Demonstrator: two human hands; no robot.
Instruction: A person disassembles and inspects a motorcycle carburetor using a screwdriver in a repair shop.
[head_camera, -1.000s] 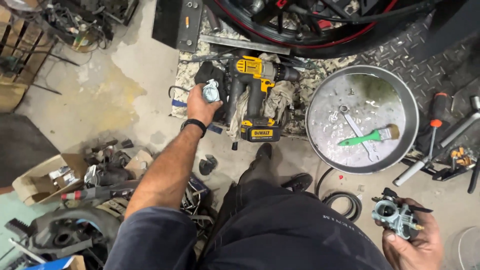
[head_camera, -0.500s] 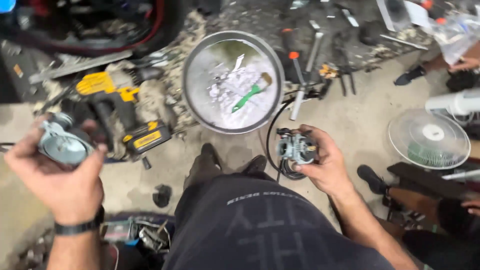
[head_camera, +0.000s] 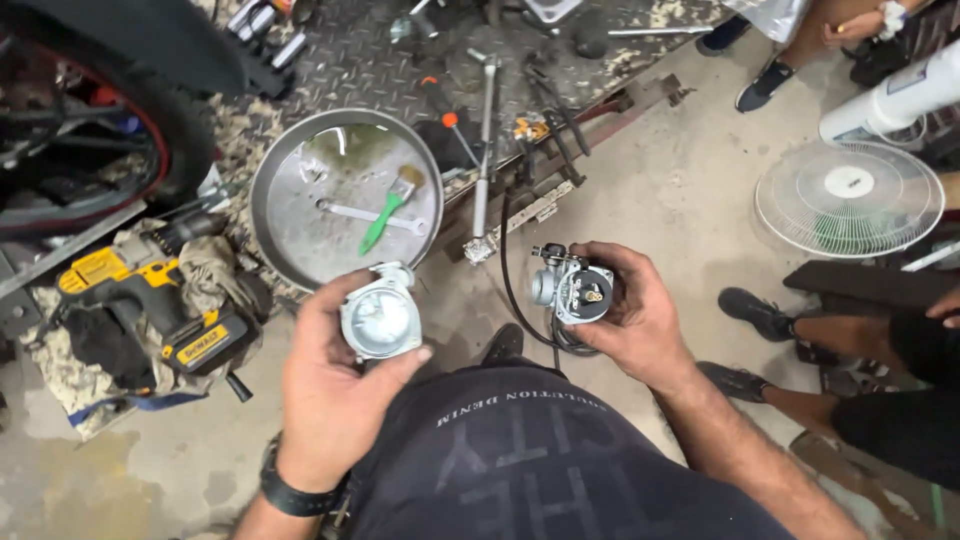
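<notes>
The palm side of the right hand (head_camera: 640, 315) is hidden behind its own fingers, so how deep the carburettor body (head_camera: 572, 290) sits there cannot be made out; its lower half is likewise covered. A wheel (head_camera: 90, 150) up and left of the left hand is cut off by the frame edge, and the seated people to the right of the right hand show only legs and shoes. Just above the left hand lies a round metal pan (head_camera: 290, 170) — in it a green-handled brush (head_camera: 388, 212) and a flat wrench (head_camera: 370, 213), crossing each other. The left hand (head_camera: 335, 390) is closed around a small metal float bowl (head_camera: 380, 320), thumb under its rim, fingers curled at the left side, hollow face upward. The right hand is clenched on the carburettor body, fingers wrapped over the top, brass parts showing. The two held parts are near each other, not touching. Left of the left hand rests a yellow cordless drill (head_camera: 150, 295) on rags; a white fan (head_camera: 848, 198) stands right of the right hand.
</notes>
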